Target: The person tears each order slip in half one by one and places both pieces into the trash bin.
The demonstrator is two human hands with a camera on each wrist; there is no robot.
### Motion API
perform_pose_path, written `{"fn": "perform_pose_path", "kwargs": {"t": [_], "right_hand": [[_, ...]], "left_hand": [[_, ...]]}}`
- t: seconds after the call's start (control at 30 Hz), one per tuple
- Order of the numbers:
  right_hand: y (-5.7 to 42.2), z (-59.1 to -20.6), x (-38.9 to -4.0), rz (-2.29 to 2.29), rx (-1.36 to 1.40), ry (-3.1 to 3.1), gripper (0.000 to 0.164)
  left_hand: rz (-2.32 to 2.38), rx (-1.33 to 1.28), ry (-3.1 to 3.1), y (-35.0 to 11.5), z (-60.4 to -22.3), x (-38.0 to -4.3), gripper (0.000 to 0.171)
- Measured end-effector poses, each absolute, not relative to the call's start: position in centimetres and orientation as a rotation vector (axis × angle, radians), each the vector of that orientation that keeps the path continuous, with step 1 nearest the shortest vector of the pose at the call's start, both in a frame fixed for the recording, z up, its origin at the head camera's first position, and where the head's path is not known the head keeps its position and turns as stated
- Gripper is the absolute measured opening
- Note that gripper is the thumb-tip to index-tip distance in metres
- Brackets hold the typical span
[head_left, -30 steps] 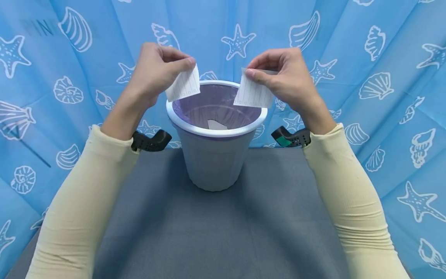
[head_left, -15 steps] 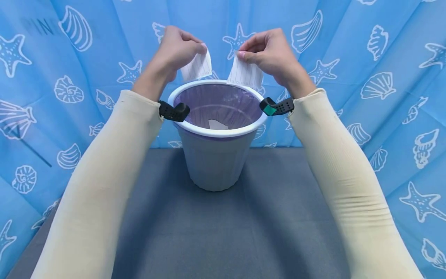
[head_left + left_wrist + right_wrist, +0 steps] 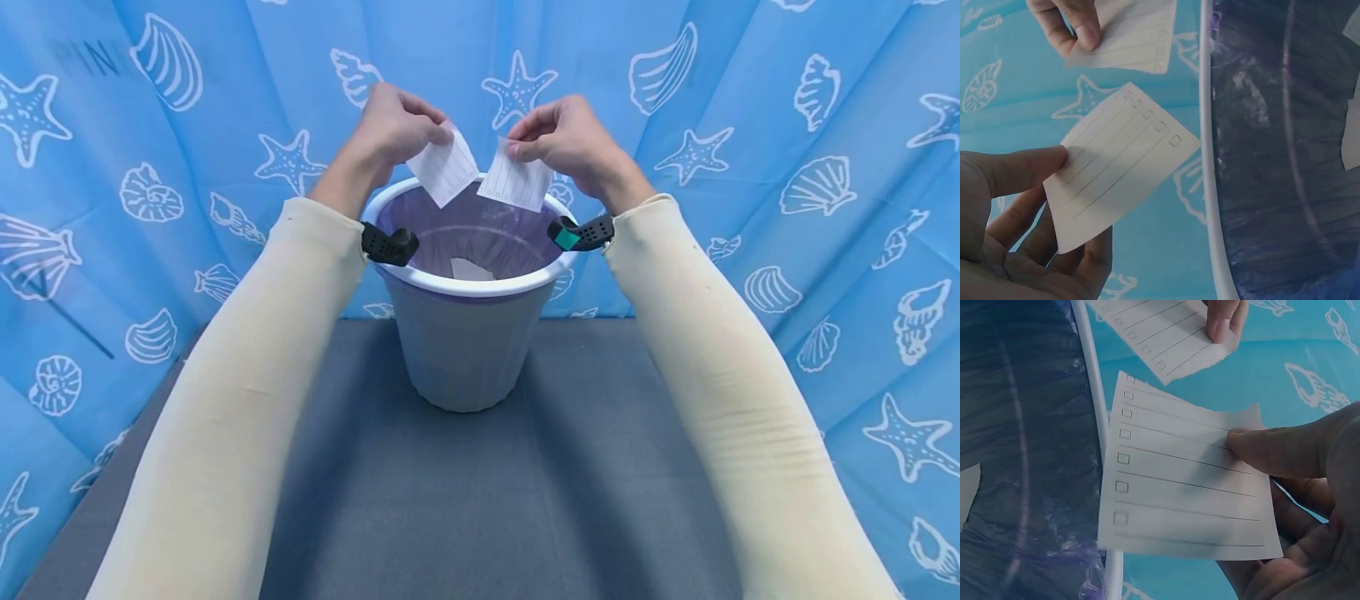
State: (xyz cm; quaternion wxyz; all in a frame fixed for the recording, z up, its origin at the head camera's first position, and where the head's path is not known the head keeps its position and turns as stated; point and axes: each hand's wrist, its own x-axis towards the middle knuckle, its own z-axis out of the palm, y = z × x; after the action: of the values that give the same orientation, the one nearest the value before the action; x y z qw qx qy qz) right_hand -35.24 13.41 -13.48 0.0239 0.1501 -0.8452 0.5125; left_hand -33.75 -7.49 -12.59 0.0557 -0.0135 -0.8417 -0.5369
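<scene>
My left hand (image 3: 393,133) pinches a torn piece of lined paper (image 3: 1119,159) between thumb and fingers, over the back left of a trash can (image 3: 465,333). A second lined piece with small checkboxes, the right-hand paper (image 3: 1179,481), is pinched by my right hand (image 3: 566,142) at the back right of the can. Both papers hang close together and overlap the can's white rim (image 3: 468,287) in the head view. Inside, a purple plastic liner (image 3: 487,225) covers the walls, and a white paper scrap (image 3: 470,269) lies low in the can.
The can stands on a grey cloth-covered table (image 3: 465,500). A blue curtain (image 3: 225,83) printed with white shells and starfish hangs right behind and at both sides. Each wrist wears a black strap mount (image 3: 390,243).
Both hands have moved inward toward each other, first upward and away, then slightly down. Each still holds its paper, and the papers now overlap the can's opening from its back edge.
</scene>
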Motion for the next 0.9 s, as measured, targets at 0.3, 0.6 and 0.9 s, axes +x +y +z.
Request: {"fn": "perform_pose_path", "kwargs": {"t": [0.3,0.6,0.9], "right_hand": [[13.1,-13.5,-35.1,1.612,0.464,-2.619,0.021],[13.3,-13.6,-34.9,1.697,0.523,-2.593,0.023],[15.6,-14.0,-34.0,1.511,0.570,-2.609,0.030]], "left_hand": [[-1.638,-0.072,-2.601,-7.2,-12.6,-33.4,0.024],[-1.627,-0.115,-2.639,-7.6,-12.5,-32.9,0.029],[-1.447,-0.171,-2.609,-9.8,-12.7,-31.7,0.035]]}}
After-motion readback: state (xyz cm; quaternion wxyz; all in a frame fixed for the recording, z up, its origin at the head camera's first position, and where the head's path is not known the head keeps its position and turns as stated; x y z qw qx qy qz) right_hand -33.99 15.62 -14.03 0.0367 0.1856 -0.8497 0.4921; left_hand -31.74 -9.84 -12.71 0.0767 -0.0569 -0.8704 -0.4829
